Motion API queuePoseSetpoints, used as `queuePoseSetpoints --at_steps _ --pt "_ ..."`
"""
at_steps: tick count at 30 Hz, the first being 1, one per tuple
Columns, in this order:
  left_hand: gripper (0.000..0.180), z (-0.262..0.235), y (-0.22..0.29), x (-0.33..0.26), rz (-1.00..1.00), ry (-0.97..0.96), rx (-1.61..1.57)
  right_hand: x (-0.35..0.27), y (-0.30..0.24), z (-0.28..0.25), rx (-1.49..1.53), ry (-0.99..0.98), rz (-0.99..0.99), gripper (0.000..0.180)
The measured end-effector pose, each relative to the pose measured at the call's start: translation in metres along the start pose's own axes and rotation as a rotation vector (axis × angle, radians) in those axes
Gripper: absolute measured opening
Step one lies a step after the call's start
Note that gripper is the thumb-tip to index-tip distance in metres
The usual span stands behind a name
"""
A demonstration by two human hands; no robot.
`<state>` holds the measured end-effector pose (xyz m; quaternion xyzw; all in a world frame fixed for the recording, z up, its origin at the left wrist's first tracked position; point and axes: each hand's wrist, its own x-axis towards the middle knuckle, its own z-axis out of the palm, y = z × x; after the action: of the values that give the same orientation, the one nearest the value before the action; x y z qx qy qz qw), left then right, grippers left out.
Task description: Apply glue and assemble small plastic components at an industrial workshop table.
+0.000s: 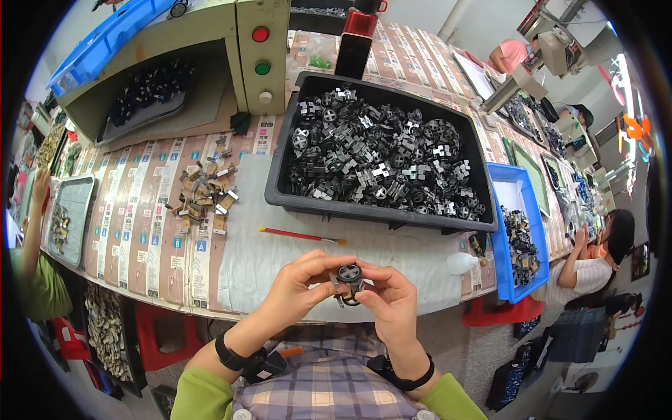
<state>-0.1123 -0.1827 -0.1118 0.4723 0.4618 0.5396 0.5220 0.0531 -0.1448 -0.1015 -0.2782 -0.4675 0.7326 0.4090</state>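
Note:
Above the table's near edge, both of my hands hold a small black part with a spoked wheel (348, 274) and some metal on it. My left hand (302, 281) pinches it from the left with thumb and fingers. On the other side my right hand (393, 299) grips it, fingertips on the wheel's rim. The fingers hide much of its underside. Just beyond lies a thin red brush (301, 234) on a whitish sheet (248, 266). A large black bin (378, 215), heaped with similar black and silver wheeled parts, stands behind that.
Small tan-and-metal pieces (203, 192) lie loose at left, near a metal tray (89, 217). A beige machine (263, 14) stands behind. To the right are a white bulb (462, 263) and a blue tray (500, 262) of parts. People sit at both sides; red stools (164, 336) stand below.

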Motion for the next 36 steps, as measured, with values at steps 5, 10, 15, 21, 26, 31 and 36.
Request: queuePoseSetpoints --at_steps 5,10,15,21,26,31,36 --pt "0.034 0.003 -0.001 0.002 -0.005 -0.017 -0.036 0.001 0.001 0.000 -0.045 0.016 -0.005 0.029" --pt "0.032 0.016 -0.002 0.003 0.057 0.086 -0.030 -0.003 -0.006 0.009 -0.226 0.074 -0.025 0.030" --pt "0.033 0.018 -0.004 0.000 0.055 0.102 -0.060 -0.001 -0.011 0.014 -0.515 0.070 -0.066 0.031" --pt "0.036 0.014 -0.011 -0.003 0.200 0.147 0.202 0.003 -0.016 0.014 -0.637 0.012 -0.127 0.030" --pt "0.037 0.018 -0.006 -0.002 0.259 0.205 0.262 0.004 -0.020 0.014 -0.791 0.005 -0.237 0.033" --pt "0.035 0.022 -0.010 -0.002 0.196 0.206 0.004 0.005 -0.022 0.016 -0.880 -0.006 -0.287 0.034" --pt "0.036 0.018 -0.009 -0.002 0.048 0.171 -0.231 0.004 -0.024 0.016 -0.826 -0.032 -0.289 0.036"
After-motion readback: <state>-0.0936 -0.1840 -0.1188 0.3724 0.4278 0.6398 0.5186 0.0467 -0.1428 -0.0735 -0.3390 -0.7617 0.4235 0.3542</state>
